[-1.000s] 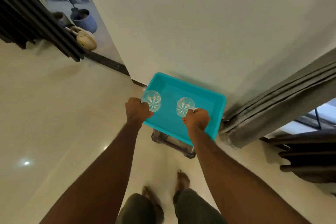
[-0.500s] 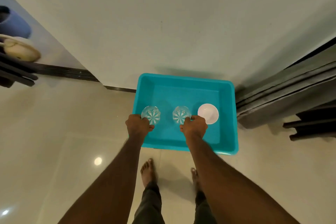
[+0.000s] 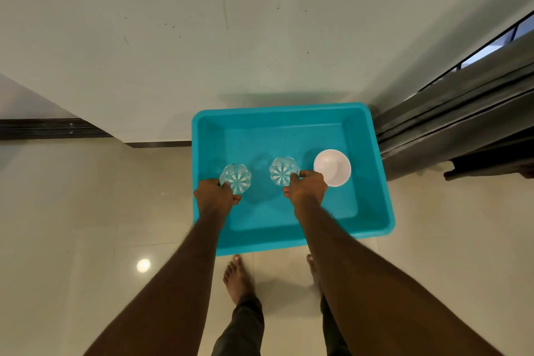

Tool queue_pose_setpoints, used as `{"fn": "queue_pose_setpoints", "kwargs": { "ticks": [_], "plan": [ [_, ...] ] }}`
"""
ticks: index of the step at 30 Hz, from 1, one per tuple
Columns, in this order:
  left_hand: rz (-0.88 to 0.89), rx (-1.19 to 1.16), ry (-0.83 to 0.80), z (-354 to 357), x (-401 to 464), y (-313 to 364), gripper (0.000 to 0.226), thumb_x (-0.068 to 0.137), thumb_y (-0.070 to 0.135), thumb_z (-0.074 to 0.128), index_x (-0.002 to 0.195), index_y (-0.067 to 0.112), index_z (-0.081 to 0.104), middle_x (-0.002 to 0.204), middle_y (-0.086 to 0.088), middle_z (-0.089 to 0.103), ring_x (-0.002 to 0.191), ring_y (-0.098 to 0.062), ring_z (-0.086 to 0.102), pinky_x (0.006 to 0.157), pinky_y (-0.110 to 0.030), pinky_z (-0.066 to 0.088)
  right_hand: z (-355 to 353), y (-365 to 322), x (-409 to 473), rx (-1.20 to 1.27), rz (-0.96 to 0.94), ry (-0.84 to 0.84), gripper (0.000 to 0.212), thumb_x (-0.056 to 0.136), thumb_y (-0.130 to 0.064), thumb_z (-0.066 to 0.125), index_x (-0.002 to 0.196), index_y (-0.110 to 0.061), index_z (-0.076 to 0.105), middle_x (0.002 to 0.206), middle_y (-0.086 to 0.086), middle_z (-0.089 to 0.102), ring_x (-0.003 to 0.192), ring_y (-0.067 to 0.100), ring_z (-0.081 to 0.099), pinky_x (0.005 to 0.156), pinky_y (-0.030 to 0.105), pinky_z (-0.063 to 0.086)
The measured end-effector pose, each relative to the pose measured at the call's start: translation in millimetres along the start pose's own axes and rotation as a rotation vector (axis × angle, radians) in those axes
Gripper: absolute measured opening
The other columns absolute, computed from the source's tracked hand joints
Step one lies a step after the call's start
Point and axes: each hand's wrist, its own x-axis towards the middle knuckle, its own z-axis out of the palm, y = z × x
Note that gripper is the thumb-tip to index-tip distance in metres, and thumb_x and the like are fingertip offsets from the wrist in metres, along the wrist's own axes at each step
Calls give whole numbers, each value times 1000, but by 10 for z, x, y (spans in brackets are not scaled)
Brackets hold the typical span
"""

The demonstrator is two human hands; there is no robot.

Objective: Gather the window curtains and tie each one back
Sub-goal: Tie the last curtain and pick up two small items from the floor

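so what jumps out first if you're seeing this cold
A bright turquoise tub against the wall, mid-frame. Over it, the left hand and right hand each hold a clear cut glass, beside a white bowl in the tub. Grey curtains hang at right.

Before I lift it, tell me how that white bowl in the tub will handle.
The white bowl looks small and thin-walled, so probably light. Its smooth glossy surface may be slippery. It sits loose on the teal tub floor, so a nudge would likely slide it.
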Motion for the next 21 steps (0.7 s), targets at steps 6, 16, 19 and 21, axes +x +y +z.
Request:
{"fn": "queue_pose_setpoints", "kwargs": {
  "ticks": [6, 16, 19, 21],
  "plan": [
    [-4, -27, 6, 101, 180, 32, 4, 97, 4, 59, 94, 3, 60, 72, -10, 66, 51, -18, 71, 49, -27, 59, 176, 166, 178, 16, 12, -3, 23, 80, -22, 74, 63, -23, 58, 73, 14, 73, 66, 38, 74, 71, 54, 63],
    [-46, -29, 34, 185, 226, -47, 8, 95, 2, 60, 90, 0, 66, 71, -12, 67, 61, -33, 72, 48, -29, 59, 104, 71, 93, -16, 12, 5, 11, 86, -20, 75, 78, -22, 66, 80, 13, 75, 65, 35, 74, 71, 52, 64],
    [-61, -25, 33, 177, 246, -73, 8, 95, 6, 63, 89, 3, 65, 76, -15, 70, 62, -32, 73, 58, -38, 64, 102, 103, 91, 5, 10, 0, 21, 87, -29, 76, 103, -15, 74, 83, 12, 75, 62, 31, 75, 74, 48, 64],
    [-79, -22, 49, 176, 249, -68, 13, 94, 14, 67, 86, 5, 63, 79, -17, 71, 63, -32, 74, 66, -43, 64, 80, 100, 77, 11, -3, -4, 27, 86, -37, 75, 106, -19, 73, 83, 9, 74, 63, 29, 75, 75, 46, 64]
  ]
}}
